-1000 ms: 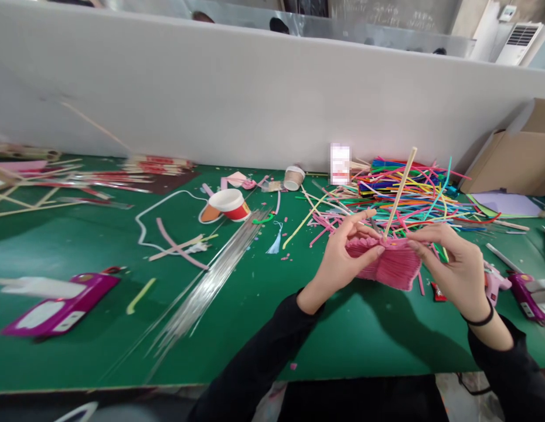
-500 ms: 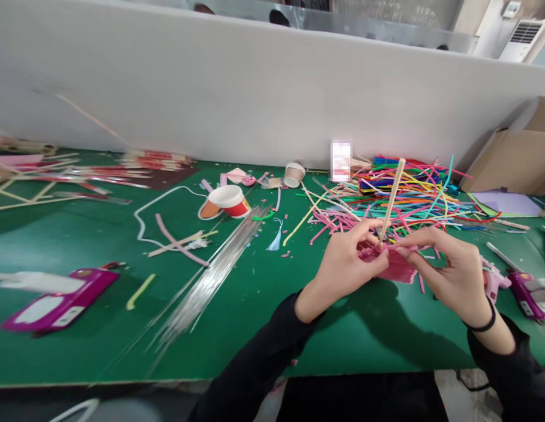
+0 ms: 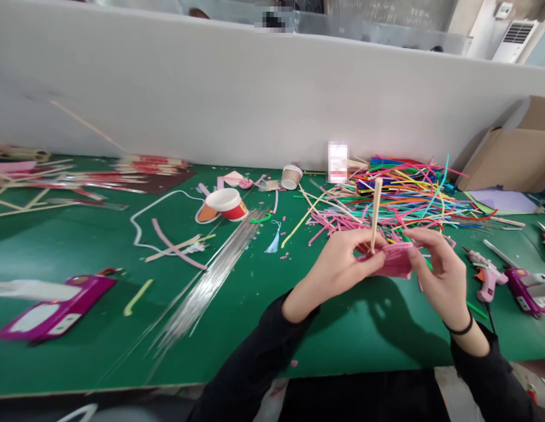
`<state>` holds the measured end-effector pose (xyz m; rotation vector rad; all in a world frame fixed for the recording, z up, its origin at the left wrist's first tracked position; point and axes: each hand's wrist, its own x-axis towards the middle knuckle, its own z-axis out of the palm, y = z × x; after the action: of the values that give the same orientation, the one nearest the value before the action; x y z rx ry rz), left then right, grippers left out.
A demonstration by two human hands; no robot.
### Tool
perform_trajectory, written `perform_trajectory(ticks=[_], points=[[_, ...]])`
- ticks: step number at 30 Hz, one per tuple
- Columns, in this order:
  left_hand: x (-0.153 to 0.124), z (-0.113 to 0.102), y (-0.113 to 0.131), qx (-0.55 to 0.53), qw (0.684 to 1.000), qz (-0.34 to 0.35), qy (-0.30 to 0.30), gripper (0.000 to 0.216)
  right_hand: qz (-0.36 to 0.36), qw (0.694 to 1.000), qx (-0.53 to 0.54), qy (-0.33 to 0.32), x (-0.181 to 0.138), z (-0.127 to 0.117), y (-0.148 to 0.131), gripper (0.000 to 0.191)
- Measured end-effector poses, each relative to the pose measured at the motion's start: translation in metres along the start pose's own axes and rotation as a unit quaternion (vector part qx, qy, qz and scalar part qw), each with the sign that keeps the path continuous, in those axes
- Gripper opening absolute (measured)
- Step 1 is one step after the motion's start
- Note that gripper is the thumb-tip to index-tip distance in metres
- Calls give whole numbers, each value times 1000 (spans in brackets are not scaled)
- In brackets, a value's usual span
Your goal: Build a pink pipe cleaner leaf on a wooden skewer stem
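Observation:
My left hand [image 3: 338, 266] pinches a pink ribbed piece [image 3: 396, 262], which seems to be made of pipe cleaners laid side by side. A pale wooden stick [image 3: 376, 214] stands nearly upright from its left end, its foot partly hidden by my left fingers. With thumb and fingertips closed, my right hand [image 3: 442, 281] grips the piece's right edge. Both hands hold it above the green table, in front of a heap of pink pipe cleaners [image 3: 336, 221].
Behind lie many coloured pipe cleaners [image 3: 431, 202]. At right are a pink glue gun [image 3: 487, 278] and a purple device [image 3: 525, 290]; another purple device [image 3: 57, 308] lies left. Thin metal wires [image 3: 206, 287], a paper cup [image 3: 228, 205] and a cardboard box [image 3: 496, 152] also stand or lie around.
The stick has come down a little and leans less to the right. My right hand has shifted left and turned, exposing more of the pink piece and the glue gun.

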<state>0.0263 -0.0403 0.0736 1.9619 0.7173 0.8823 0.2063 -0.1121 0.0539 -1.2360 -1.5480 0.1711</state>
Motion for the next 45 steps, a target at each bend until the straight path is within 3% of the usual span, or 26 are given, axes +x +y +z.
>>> perform_trajectory(ticks=[4,9,13,20,28,33,37,41,45], points=[[6,-7,0,-45,996,-60,-37,12,110,990,69,-61,2,8,6,17],[13,-17,-2,-86,987,-99,-91,15,120,982,106,-100,8,11,0,20],[15,-17,-4,-67,989,-100,-84,18,131,977,121,-117,12,13,1,19],[17,-7,-16,-37,998,-27,39,33,127,982,111,-85,19,17,7,17],[14,-3,-20,-28,998,10,49,35,153,969,188,-54,25,22,13,24],[9,0,-28,-54,994,36,93,35,162,970,177,-25,23,22,17,22],[5,1,-32,-65,986,42,144,32,128,980,154,12,22,24,17,21],[2,2,-34,19,976,86,200,28,95,991,92,3,22,25,15,14],[1,2,-38,190,925,221,242,20,49,998,38,-8,22,24,18,8]])
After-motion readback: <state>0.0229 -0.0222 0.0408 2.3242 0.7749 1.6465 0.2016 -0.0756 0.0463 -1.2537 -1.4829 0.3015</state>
